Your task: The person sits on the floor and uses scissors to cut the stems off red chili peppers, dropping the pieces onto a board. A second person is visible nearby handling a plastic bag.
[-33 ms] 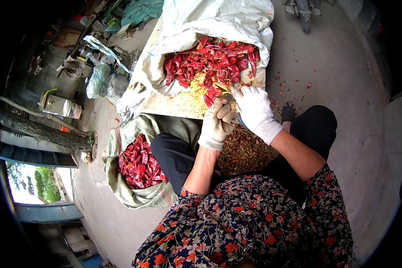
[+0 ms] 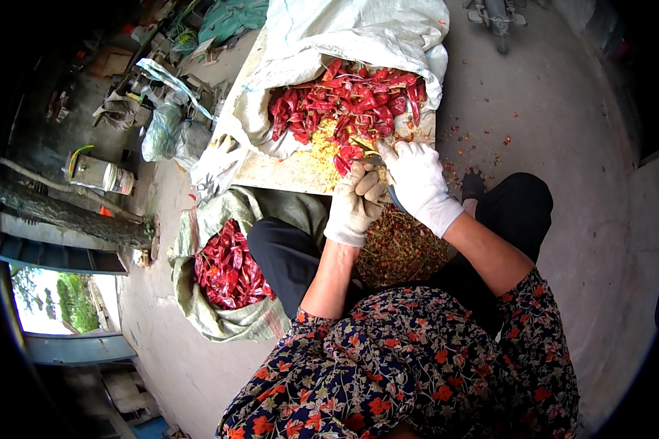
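Observation:
My left hand (image 2: 357,201), in a soiled pale glove, is closed on a dried red chili pepper (image 2: 345,156) just past its fingertips. In a white glove, my right hand (image 2: 419,177) grips scissors (image 2: 393,198); their blue handle shows below the palm, and the dark blades point toward the chili. Whether the blades touch it I cannot tell. Both hands meet over the near edge of a pale board (image 2: 271,173). On the board, loose dried chilies (image 2: 366,99) spill from a white woven sack (image 2: 351,33), with yellow seeds (image 2: 322,150) scattered beside them.
A greenish woven sack (image 2: 198,311) full of red chilies (image 2: 231,271) stands by my left knee. Below my hands, between my legs, lies a heap of stems and bits (image 2: 403,249). Chili scraps (image 2: 496,158) dot the floor at right. Bags (image 2: 162,133) and clutter lie at far left.

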The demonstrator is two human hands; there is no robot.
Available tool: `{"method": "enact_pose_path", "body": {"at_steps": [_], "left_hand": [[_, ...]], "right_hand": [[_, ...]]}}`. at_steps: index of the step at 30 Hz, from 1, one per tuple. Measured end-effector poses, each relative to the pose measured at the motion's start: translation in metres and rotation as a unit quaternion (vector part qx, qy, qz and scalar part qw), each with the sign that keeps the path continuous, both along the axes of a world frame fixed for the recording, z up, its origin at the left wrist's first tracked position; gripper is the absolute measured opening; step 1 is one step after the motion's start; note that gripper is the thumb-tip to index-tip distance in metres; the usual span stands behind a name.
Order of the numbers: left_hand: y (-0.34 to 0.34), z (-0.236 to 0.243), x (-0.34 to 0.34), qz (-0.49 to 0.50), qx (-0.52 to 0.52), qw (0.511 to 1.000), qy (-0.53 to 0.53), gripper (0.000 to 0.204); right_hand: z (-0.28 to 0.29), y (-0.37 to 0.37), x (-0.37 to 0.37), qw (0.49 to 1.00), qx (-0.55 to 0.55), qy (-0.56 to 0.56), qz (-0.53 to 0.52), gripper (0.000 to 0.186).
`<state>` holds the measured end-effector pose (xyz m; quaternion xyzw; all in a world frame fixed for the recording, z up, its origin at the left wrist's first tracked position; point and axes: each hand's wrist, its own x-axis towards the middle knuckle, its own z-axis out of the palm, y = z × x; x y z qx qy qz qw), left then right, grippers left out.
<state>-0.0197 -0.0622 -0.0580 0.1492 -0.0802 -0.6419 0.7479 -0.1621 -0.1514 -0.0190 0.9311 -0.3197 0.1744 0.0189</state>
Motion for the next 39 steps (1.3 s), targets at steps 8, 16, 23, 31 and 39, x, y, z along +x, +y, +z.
{"method": "enact_pose_path", "body": {"at_steps": [8, 16, 23, 31, 39], "left_hand": [[0.011, 0.01, 0.004, -0.025, -0.007, 0.999, -0.022, 0.021], [0.009, 0.029, 0.001, 0.058, 0.057, 0.996, 0.027, 0.016], [0.009, -0.04, 0.126, 0.257, 0.112, 0.927, -0.25, 0.034], [-0.093, -0.044, 0.161, 0.145, 0.326, 0.485, -0.798, 0.072], [-0.124, -0.03, 0.124, 0.162, 0.387, 0.241, -0.875, 0.038]], "right_hand": [[0.015, 0.004, -0.003, 0.998, 0.05, -0.02, 0.043, 0.029], [-0.015, -0.002, -0.002, 0.989, 0.044, -0.125, 0.071, 0.021], [0.033, -0.017, -0.015, 0.769, 0.454, -0.449, -0.032, 0.026], [0.021, -0.02, -0.008, 0.764, 0.458, -0.454, 0.013, 0.029], [0.014, -0.031, -0.016, 0.906, 0.242, -0.346, -0.014, 0.036]]}}
